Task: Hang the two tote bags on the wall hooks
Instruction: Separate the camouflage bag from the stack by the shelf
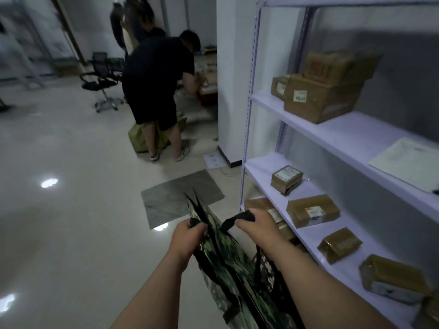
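Note:
Low in the middle of the head view I hold a dark green camouflage tote bag (228, 264) with black straps. My left hand (187, 238) grips the bag's left upper edge and strap. My right hand (256, 225) is closed around a black strap (240, 218) that loops over its fingers. A second dark patterned bag (267, 271) hangs partly hidden under my right forearm. On the far wall, dark bags or garments (133, 22) hang high up, blurred; I cannot make out any hooks.
A white shelf rack (332, 129) with several brown parcels stands close on my right. A person in black (156, 91) bends over ahead beside a white pillar (232, 79). A grey mat (180, 198) lies on the glossy floor. An office chair (102, 81) stands further back.

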